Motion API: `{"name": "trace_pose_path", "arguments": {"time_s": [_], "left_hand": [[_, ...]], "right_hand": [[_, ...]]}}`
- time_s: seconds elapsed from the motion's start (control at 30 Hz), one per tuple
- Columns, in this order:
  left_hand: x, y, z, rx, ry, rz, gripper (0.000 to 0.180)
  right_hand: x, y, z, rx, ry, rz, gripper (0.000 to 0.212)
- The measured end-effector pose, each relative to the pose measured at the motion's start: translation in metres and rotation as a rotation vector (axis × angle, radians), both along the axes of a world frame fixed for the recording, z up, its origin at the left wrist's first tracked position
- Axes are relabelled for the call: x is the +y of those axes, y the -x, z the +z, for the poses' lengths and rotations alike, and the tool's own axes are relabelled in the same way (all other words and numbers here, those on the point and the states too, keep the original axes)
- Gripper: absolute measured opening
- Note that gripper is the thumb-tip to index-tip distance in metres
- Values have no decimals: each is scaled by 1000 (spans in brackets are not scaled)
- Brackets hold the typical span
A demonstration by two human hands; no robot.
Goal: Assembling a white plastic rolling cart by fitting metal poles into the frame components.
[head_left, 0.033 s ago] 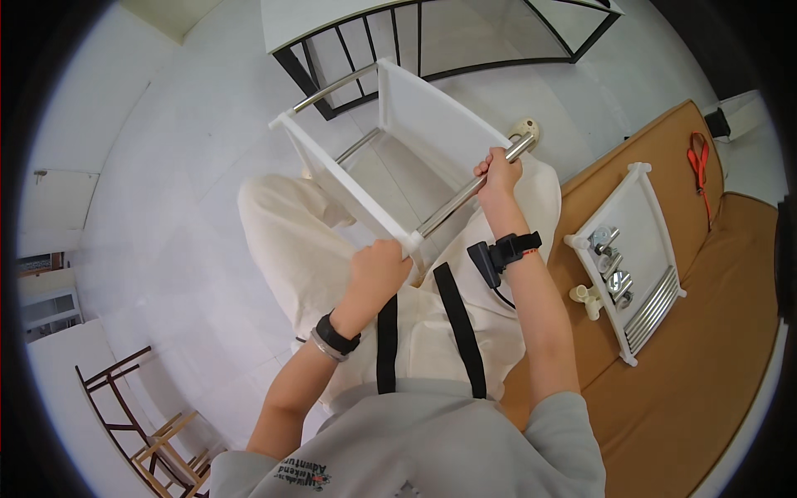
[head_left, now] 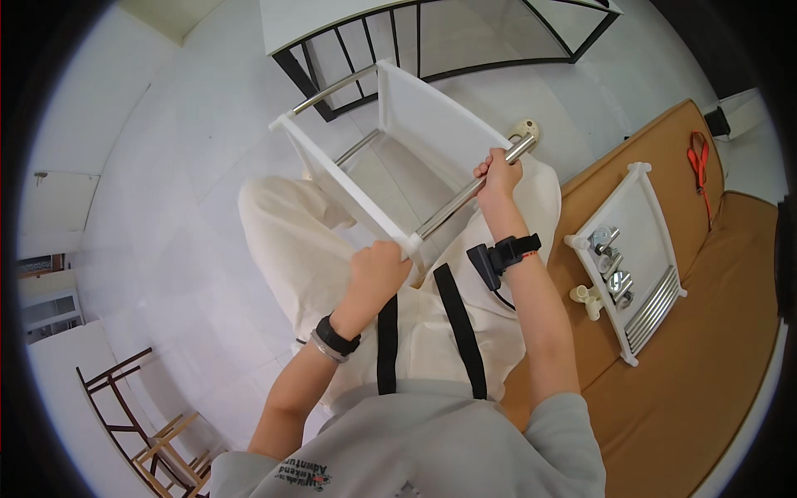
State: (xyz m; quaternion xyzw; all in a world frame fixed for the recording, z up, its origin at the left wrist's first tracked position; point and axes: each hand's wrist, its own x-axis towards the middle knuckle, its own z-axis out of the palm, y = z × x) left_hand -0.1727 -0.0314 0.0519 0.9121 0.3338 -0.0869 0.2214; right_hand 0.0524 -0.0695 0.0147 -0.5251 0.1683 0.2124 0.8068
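A partly built rack [head_left: 344, 184] of two white plastic shelf panels, joined by shiny metal tubes, is held between my knees, the panels on edge. My left hand [head_left: 379, 270] is closed around the near corner of the left panel. At that corner a metal tube [head_left: 448, 212] starts and runs up to the right, past the corner of the other shelf panel [head_left: 444, 108]. My right hand [head_left: 500, 174] is wrapped round this tube near its far end, which sticks out beyond my fingers. My palms and the left panel's corner are partly hidden.
On the brown couch [head_left: 664, 398] at right lies another white shelf [head_left: 643, 216] holding several metal tubes [head_left: 652, 311] and short metal fittings [head_left: 616, 282]. Cream plastic pieces [head_left: 588, 300] and a red strap [head_left: 699, 162] lie nearby. A black-framed table [head_left: 332, 25] stands ahead; wooden stools [head_left: 166, 440] stand at left.
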Motion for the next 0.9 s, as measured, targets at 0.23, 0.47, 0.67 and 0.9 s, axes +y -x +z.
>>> {"name": "trace_pose_path", "arguments": {"time_s": [0.23, 0.47, 0.67, 0.9], "left_hand": [[2, 5, -2, 19, -44, -22, 21], [4, 8, -2, -11, -63, -65, 18], [5, 1, 3, -50, -122, -98, 17], [7, -4, 2, -71, -68, -102, 17]], "right_hand": [[1, 3, -2, -34, 47, 27, 14], [8, -7, -29, 39, 146, 112, 15], [13, -21, -57, 100, 197, 131, 20], [15, -28, -63, 104, 233, 145, 17]]}}
